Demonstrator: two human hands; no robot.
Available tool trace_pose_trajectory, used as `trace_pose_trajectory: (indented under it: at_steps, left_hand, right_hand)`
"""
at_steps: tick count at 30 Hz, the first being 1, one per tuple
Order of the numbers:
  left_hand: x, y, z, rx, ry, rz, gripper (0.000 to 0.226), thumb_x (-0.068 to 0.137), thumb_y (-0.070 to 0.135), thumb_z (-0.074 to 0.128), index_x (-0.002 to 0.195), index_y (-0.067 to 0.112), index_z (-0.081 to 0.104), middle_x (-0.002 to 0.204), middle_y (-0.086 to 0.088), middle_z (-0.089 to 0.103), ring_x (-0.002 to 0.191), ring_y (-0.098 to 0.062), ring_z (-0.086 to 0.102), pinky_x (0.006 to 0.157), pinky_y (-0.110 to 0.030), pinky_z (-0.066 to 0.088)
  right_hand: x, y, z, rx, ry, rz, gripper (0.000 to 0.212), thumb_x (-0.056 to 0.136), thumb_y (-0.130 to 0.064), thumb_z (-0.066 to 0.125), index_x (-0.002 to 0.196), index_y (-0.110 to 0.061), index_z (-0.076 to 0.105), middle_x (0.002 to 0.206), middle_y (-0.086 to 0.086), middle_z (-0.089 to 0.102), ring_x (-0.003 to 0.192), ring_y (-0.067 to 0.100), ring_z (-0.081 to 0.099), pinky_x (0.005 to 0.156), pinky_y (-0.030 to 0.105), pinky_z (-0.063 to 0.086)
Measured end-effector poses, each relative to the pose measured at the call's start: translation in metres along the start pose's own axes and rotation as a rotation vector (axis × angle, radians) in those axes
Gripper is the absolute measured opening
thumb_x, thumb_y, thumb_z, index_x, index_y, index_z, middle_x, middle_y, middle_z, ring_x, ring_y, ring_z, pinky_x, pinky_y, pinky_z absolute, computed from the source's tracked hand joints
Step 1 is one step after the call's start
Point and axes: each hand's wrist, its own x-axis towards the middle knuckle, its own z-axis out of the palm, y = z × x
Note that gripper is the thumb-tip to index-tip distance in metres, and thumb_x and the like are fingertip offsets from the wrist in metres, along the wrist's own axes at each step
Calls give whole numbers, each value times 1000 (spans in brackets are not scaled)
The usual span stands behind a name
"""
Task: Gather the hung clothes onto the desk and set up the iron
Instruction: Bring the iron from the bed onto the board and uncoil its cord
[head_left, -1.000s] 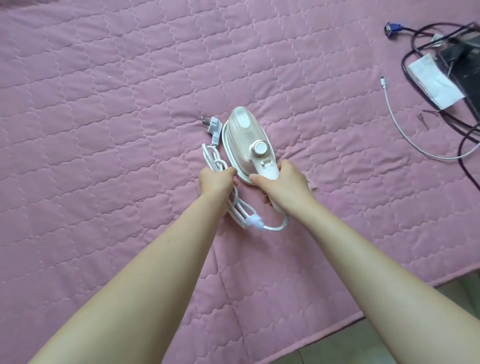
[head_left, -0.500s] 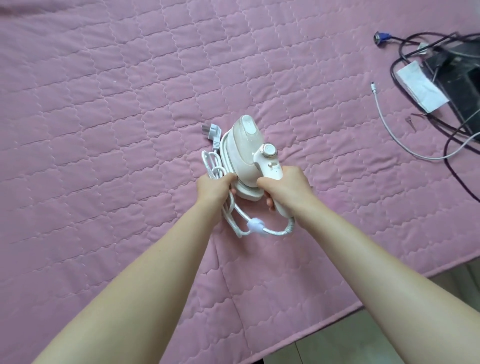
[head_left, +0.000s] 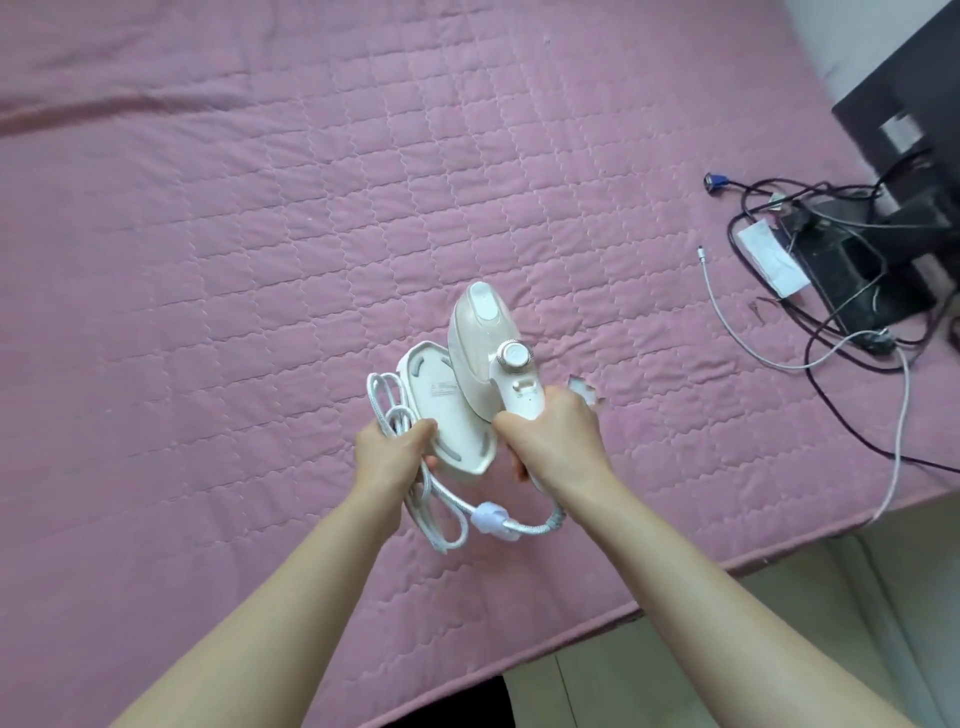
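White iron (head_left: 480, 343), right hand (head_left: 550, 441); cord (head_left: 441, 519), left hand (head_left: 389, 452); label (head_left: 442, 391) apparently illegible.

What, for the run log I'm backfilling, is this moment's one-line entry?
left hand: grips coiled white cord, white plastic base | right hand: grips white plastic steam iron by handle | under: pink quilted cover

Home, bedroom or study by the look. Pink quilted cover (head_left: 260, 234) over a wide table, black monitor base (head_left: 857, 280) at the right edge amid tangled dark cables (head_left: 852, 347) (blue VGA plug (head_left: 716, 181) among them), white charger lead (head_left: 903, 415) trailing off, pale tiled floor (head_left: 753, 649) below. Small household iron (head_left: 480, 338) with looped cord (head_left: 383, 395).
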Motion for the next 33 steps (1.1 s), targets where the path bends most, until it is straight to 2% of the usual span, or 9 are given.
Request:
trace_pose_trajectory:
  at_steps: [3,5,8,12,16,18,23,29,33]
  left_hand:
    - [-38,9,-29,-29,36,5,8,81,11,67,79,6,62,49,-2,57,36,-10,54,44,-23,44]
    - [-65,14,-49,-65,73,-1,12,80,12,69,76,6,59,45,-1,55,36,-11,53,45,-23,43]
    - [-104,20,-75,-159,141,-27,20,78,15,72,75,10,54,48,-5,57,40,-15,54,52,-28,44]
    - [-155,29,-110,-321,273,-63,24,78,16,75,81,13,51,59,-5,60,47,-14,57,53,-26,46]
    - [-203,31,-141,-407,374,-70,22,79,17,75,83,12,53,63,-7,61,49,-15,59,52,-26,45]
    - [-222,28,-152,-432,414,-65,21,79,16,75,84,8,56,63,-8,62,43,-11,58,51,-26,45]
    - [-270,20,-166,-479,521,-46,18,80,16,74,76,8,58,58,-10,59,36,-11,53,46,-24,42]
    - [-326,3,-163,-622,627,-23,19,81,16,73,85,2,60,52,-9,55,38,-16,51,42,-25,42]
    - [-359,-18,-162,-734,738,-24,19,80,14,73,79,6,57,48,-7,53,37,-17,49,44,-26,42]
  right_hand:
    - [-40,-23,-9,-14,-16,-42,12,66,-22,57,65,-10,58,52,10,64,49,23,64,55,32,53]
    - [-67,-36,-13,-21,-17,-66,13,65,-23,57,65,-10,57,53,12,64,54,28,64,58,36,55]
    - [-105,-55,-20,-6,-35,-83,23,61,-29,53,66,-7,56,56,16,64,57,29,64,56,32,50]
    - [-155,-79,-35,23,-70,-116,16,72,-17,58,65,-3,54,57,17,64,44,19,58,45,21,42]
    - [-193,-97,-44,22,-95,-163,15,71,-16,58,67,-3,54,57,16,64,50,24,61,52,28,45]
    - [-207,-103,-48,30,-120,-183,13,71,-15,58,67,-3,55,56,16,64,43,19,58,48,24,44]
    - [-238,-113,-59,32,-209,-243,10,71,-11,57,63,-8,53,55,16,64,39,13,56,41,15,41]
    - [-269,-107,-70,-15,-345,-364,8,71,-10,55,70,-3,57,55,16,63,40,16,58,42,21,43]
    - [-291,-102,-71,-106,-423,-460,9,71,-9,55,68,-1,56,53,17,62,39,15,58,40,19,41]
